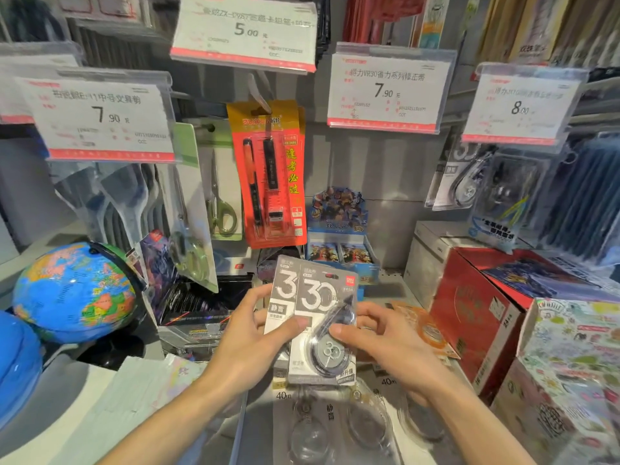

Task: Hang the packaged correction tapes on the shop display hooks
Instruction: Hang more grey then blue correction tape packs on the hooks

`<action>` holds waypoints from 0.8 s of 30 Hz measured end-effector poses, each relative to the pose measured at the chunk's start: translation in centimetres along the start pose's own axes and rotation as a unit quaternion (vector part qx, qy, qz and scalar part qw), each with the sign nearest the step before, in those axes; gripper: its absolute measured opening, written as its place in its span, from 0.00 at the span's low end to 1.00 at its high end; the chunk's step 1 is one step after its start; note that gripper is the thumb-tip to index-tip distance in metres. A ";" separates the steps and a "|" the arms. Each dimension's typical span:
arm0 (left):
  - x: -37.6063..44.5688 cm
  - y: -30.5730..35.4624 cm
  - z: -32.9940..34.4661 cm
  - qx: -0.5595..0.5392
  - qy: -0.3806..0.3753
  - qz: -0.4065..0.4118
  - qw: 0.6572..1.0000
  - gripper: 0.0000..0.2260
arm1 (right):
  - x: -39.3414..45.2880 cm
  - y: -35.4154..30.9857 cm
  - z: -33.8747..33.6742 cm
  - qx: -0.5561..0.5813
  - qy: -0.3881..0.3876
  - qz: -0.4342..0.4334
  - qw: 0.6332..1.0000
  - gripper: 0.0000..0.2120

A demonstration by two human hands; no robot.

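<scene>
Left hand (250, 333) grips two tape packs (312, 317), thumb on top. Right hand (379, 337) pinches front pack, fingers narrow. Packs low, well below 7.90 tag (389, 88). Step, I think: picking one off. Next: lift, line up hole with hook there; hook itself hidden.
</scene>
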State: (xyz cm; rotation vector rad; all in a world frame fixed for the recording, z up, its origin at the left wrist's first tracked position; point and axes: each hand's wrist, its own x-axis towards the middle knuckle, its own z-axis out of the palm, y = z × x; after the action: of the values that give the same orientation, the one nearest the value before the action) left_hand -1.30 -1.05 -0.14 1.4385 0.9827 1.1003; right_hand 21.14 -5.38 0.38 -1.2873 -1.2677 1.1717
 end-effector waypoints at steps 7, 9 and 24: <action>-0.7 0.4 -0.4 -0.015 -0.048 0.020 0.999 0.25 | -1.9 -1.6 -1.0 0.012 0.031 -0.015 0.999 0.25; -0.6 0.7 -0.4 -0.010 -0.045 0.031 0.998 0.22 | -2.6 -2.2 -1.7 0.012 0.038 -0.023 0.999 0.21; -1.5 7.4 10.6 0.029 -0.012 0.144 0.989 0.21 | -7.8 -8.3 -14.5 -0.008 0.065 -0.158 0.985 0.17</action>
State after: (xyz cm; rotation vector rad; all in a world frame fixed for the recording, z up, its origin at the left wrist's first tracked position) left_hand 8.70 -6.05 6.41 1.6753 0.8124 1.2670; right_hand 34.77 -13.15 10.11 -1.1060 -1.3283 0.8412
